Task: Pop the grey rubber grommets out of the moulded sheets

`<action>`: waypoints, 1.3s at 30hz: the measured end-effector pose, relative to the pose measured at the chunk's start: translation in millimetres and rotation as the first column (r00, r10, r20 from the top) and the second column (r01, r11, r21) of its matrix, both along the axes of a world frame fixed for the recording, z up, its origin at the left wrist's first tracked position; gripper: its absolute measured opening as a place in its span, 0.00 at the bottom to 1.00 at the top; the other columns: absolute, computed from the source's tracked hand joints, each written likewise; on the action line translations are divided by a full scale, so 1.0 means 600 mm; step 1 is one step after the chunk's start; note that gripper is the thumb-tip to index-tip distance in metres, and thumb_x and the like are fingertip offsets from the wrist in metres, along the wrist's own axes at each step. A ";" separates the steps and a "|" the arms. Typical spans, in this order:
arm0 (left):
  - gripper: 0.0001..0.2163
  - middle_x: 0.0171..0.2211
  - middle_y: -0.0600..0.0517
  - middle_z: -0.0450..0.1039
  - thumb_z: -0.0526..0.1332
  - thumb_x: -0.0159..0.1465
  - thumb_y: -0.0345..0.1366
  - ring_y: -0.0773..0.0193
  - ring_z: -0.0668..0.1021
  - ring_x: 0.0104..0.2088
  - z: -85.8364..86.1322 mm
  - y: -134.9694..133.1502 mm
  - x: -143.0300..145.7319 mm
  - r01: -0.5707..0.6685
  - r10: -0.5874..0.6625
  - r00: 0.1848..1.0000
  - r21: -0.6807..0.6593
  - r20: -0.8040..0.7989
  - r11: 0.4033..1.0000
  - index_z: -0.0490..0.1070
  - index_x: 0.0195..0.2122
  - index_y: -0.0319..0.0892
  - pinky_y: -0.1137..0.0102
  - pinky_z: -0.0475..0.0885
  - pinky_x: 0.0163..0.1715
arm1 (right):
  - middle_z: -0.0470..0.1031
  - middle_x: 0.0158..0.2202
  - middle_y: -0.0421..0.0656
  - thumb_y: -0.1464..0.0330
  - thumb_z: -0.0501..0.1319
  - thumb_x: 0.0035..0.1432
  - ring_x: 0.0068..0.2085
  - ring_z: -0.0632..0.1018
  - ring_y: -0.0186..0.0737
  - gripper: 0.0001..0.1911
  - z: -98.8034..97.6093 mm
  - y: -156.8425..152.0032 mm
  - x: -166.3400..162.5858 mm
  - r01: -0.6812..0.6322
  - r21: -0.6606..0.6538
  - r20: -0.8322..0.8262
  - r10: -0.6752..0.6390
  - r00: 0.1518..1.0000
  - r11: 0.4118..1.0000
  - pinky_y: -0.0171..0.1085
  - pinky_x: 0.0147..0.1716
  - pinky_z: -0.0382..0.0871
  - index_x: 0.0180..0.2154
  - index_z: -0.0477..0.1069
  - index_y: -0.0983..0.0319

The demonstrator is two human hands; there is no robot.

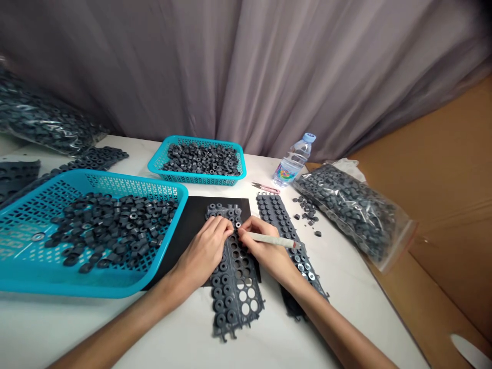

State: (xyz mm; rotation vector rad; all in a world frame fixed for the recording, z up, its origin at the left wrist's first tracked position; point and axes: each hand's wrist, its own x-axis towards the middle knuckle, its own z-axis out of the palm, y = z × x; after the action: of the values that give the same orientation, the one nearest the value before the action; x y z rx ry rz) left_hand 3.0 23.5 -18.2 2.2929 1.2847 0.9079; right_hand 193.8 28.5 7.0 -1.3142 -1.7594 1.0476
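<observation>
Rubber sheet (234, 292), partly on the black board (192, 218), looks part-done: lower-right holes (243, 296) empty, left columns bearing rings (218, 292), your right hand (273, 260) gripping a pen (273, 240), any hold by your left hand (205, 246) unclear.

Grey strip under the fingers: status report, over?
Left fingers on the grey strip. Right fingers gripping a pen-like tool. Strip partly over black sheet. Fingers hide some of it.

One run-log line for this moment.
left hand: on dark-grey perforated sheet | right hand: holding whitish pen-like stick over sheet | nearby: large teal plastic basket, dark-grey rings inside
</observation>
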 end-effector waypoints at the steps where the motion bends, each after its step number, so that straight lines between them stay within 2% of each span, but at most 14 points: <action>1: 0.08 0.40 0.51 0.71 0.49 0.76 0.29 0.57 0.74 0.43 0.001 -0.001 0.000 0.004 -0.004 1.000 0.002 0.008 1.000 0.65 0.41 0.45 0.60 0.70 0.47 | 0.73 0.30 0.38 0.67 0.61 0.65 0.29 0.72 0.35 0.06 -0.002 0.001 0.003 -0.011 -0.014 -0.031 0.010 0.999 1.000 0.33 0.27 0.64 0.34 0.73 0.60; 6: 0.08 0.41 0.52 0.71 0.49 0.77 0.29 0.58 0.74 0.44 0.009 -0.004 -0.002 0.034 -0.034 0.999 0.018 0.036 0.999 0.65 0.42 0.45 0.60 0.69 0.49 | 0.72 0.29 0.38 0.61 0.63 0.65 0.27 0.72 0.36 0.09 -0.006 0.005 0.013 -0.048 -0.124 -0.204 0.021 0.979 0.991 0.34 0.25 0.69 0.36 0.75 0.60; 13: 0.07 0.42 0.51 0.72 0.51 0.77 0.30 0.59 0.75 0.45 0.014 -0.009 -0.004 0.002 -0.005 0.999 0.092 0.042 0.996 0.67 0.43 0.45 0.61 0.71 0.51 | 0.75 0.31 0.40 0.61 0.69 0.60 0.29 0.74 0.36 0.10 0.008 0.000 0.015 0.025 -0.213 -0.392 -0.108 0.914 0.977 0.37 0.31 0.75 0.35 0.76 0.61; 21: 0.07 0.44 0.49 0.73 0.51 0.77 0.33 0.56 0.77 0.47 0.009 -0.021 -0.006 -0.030 0.031 1.000 0.175 0.000 0.984 0.68 0.46 0.44 0.58 0.74 0.53 | 0.75 0.30 0.39 0.58 0.72 0.59 0.32 0.74 0.35 0.14 0.020 -0.003 0.024 -0.051 -0.274 -0.351 -0.051 0.935 0.960 0.35 0.34 0.68 0.35 0.76 0.62; 25: 0.07 0.44 0.49 0.73 0.52 0.77 0.32 0.56 0.77 0.47 0.010 -0.024 -0.005 -0.030 0.031 1.000 0.186 -0.002 0.982 0.68 0.48 0.45 0.57 0.74 0.55 | 0.76 0.34 0.40 0.56 0.70 0.61 0.35 0.76 0.36 0.15 0.016 -0.002 0.023 -0.053 -0.302 -0.389 -0.073 0.918 0.952 0.36 0.41 0.70 0.35 0.75 0.61; 30: 0.07 0.45 0.49 0.73 0.52 0.76 0.31 0.56 0.77 0.48 0.013 -0.028 -0.006 -0.022 0.018 1.000 0.183 0.024 0.983 0.68 0.49 0.45 0.58 0.74 0.54 | 0.80 0.35 0.43 0.58 0.72 0.60 0.37 0.78 0.38 0.14 0.025 -0.006 0.025 -0.170 -0.353 -0.425 0.004 0.905 0.920 0.38 0.42 0.72 0.37 0.74 0.61; 33: 0.06 0.44 0.49 0.73 0.53 0.75 0.30 0.57 0.77 0.48 0.017 -0.029 -0.005 -0.035 0.027 0.998 0.171 0.048 0.985 0.68 0.47 0.44 0.58 0.74 0.54 | 0.79 0.35 0.43 0.58 0.73 0.58 0.37 0.79 0.39 0.15 0.032 -0.007 0.028 -0.136 -0.351 -0.423 -0.027 0.906 0.926 0.39 0.43 0.73 0.35 0.74 0.61; 37: 0.05 0.44 0.49 0.73 0.54 0.75 0.29 0.57 0.77 0.46 0.022 -0.030 -0.003 -0.050 0.039 0.997 0.152 0.070 0.987 0.67 0.46 0.44 0.58 0.74 0.52 | 0.79 0.39 0.43 0.59 0.72 0.58 0.41 0.80 0.41 0.15 0.029 -0.004 0.028 -0.133 -0.348 -0.482 -0.055 0.875 0.928 0.41 0.48 0.74 0.33 0.72 0.61; 39: 0.05 0.44 0.49 0.73 0.54 0.75 0.29 0.57 0.77 0.47 0.022 -0.030 -0.002 -0.048 0.039 0.997 0.143 0.067 0.989 0.67 0.46 0.44 0.58 0.74 0.52 | 0.78 0.36 0.41 0.59 0.72 0.59 0.38 0.78 0.39 0.15 0.023 -0.004 0.023 -0.123 -0.332 -0.465 -0.048 0.884 0.935 0.38 0.45 0.73 0.32 0.72 0.61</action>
State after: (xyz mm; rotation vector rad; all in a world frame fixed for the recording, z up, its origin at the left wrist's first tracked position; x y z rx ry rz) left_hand 1.5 5.4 -4.8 2.3310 1.2852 1.1140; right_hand 207.9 26.2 20.8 -1.1034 -1.2719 1.6095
